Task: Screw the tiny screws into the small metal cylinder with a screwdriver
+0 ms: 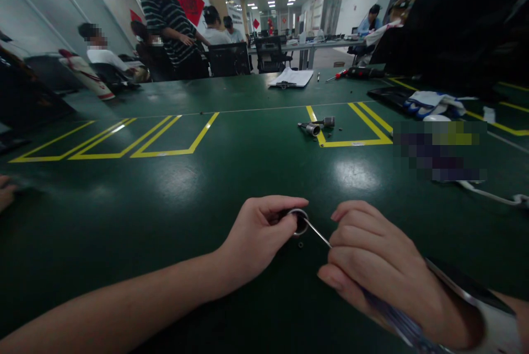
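Clamps one round, silver-rimmed metal cup (301, 225) between thumb and fingers of the left grip (258, 235), over the near part of the dark green surface (248, 166). Encloses one slim silver-shafted tool (318, 233) with translucent purple handle in the right grip (366, 255), tip at the cup's mouth. Counts one small dark nut (300, 245) nearby, two cylindrical stemmed metal pieces (329, 121) farther off. Cannot confirm cup-to-surface contact.

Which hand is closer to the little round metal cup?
Left. The left hand is touching the metal cup, holding it from its left side. The right hand is apart from it, over to the right, gripping a screwdriver whose shaft reaches the cup's mouth.
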Action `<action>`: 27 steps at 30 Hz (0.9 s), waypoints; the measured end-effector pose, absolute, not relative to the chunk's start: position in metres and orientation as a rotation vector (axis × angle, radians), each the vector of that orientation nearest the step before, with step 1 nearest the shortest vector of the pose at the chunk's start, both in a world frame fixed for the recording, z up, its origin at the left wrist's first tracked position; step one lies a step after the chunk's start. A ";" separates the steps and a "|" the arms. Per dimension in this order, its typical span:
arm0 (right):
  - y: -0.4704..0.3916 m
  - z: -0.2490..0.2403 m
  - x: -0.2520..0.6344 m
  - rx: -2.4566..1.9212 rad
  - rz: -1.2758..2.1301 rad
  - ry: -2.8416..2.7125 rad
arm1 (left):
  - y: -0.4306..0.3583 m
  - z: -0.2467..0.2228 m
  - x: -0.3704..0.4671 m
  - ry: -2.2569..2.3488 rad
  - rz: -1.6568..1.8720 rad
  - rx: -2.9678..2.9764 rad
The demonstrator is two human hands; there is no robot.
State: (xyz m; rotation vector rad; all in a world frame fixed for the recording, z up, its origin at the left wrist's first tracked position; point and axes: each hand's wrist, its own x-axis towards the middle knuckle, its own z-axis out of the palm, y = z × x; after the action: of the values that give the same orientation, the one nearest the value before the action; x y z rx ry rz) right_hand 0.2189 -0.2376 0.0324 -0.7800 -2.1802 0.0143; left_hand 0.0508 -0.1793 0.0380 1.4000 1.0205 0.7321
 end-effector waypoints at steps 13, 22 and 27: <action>-0.234 0.036 0.224 -0.909 0.483 -1.797 | -0.168 0.037 0.046 0.983 0.777 1.204; -0.203 0.019 0.227 -1.126 1.485 -1.050 | -0.155 0.037 0.040 0.995 0.810 1.126; -0.205 0.014 0.229 -1.141 1.493 -1.133 | -0.155 0.036 0.042 0.960 0.833 1.087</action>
State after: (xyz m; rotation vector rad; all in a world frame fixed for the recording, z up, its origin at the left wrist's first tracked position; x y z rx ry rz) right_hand 0.2293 -0.2048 0.0141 -1.1408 -1.1329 1.4928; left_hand 0.0415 -0.1552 0.0361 1.0865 0.9597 0.8329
